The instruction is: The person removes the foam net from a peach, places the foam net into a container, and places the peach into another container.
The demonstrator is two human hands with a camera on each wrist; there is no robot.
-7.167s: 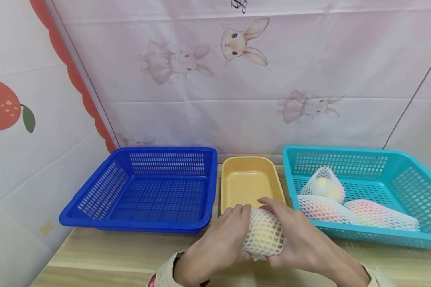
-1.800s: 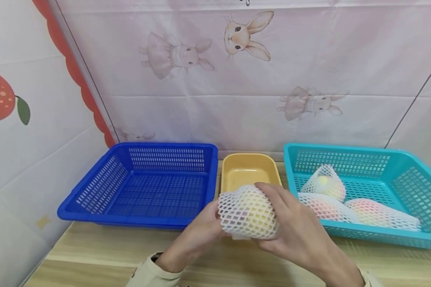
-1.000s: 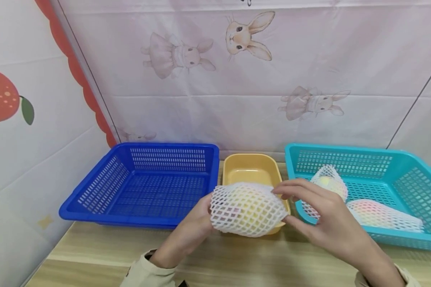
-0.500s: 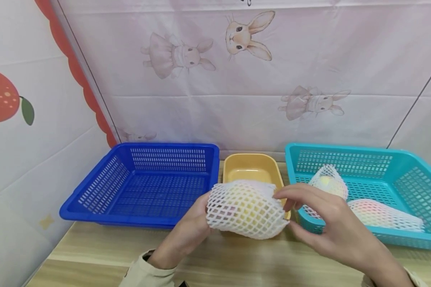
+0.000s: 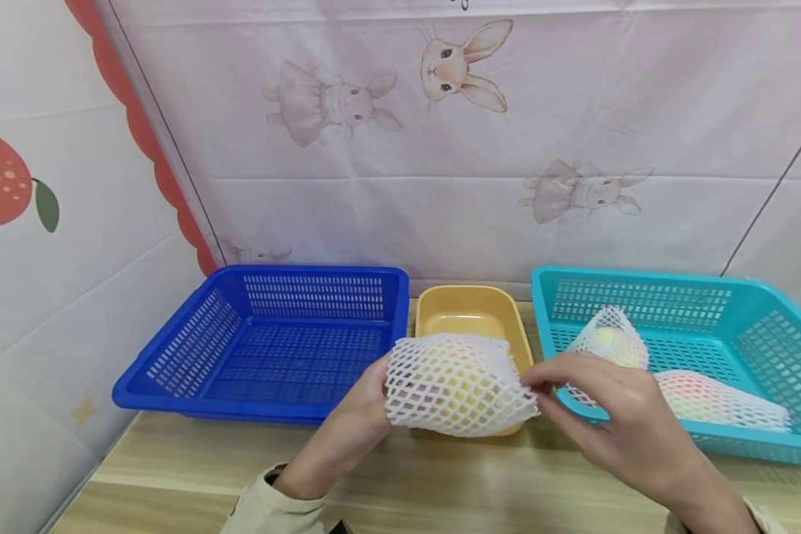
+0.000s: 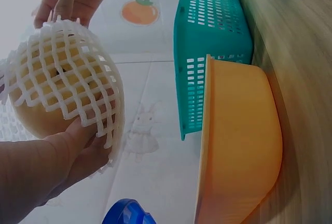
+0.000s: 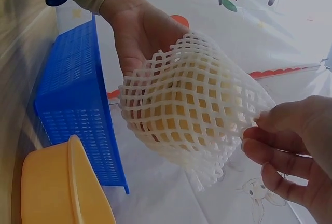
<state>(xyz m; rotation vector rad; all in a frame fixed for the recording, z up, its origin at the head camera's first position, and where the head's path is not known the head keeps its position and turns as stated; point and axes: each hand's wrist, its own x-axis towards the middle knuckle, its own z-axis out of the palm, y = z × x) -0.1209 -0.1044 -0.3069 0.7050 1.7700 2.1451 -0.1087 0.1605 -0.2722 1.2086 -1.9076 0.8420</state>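
Note:
A round yellow fruit [image 6: 39,117] sits inside a white foam net sleeve [image 5: 460,382], raised above the table in front of the yellow tray. My left hand [image 5: 357,411] holds the fruit from the left; in the left wrist view its fingers reach under the edge of the net. At the opposite end, my right hand [image 5: 617,408] pinches the net's gathered edge between thumb and index finger [image 7: 282,115]. Mesh covers most of the fruit, so its exact kind is unclear.
The blue basket [image 5: 294,363] stands left and the yellow tray [image 5: 467,297] in the middle. On the right, the teal basket [image 5: 641,276] holds netted fruits [image 5: 714,400], one mostly hidden behind my right hand. A printed sheet [image 5: 374,222] hangs behind.
Earlier both hands gripped the netted fruit from its sides. My right hand has since moved right to the net's end, its fingers parting slightly, and now pinches it. The left keeps its hold.

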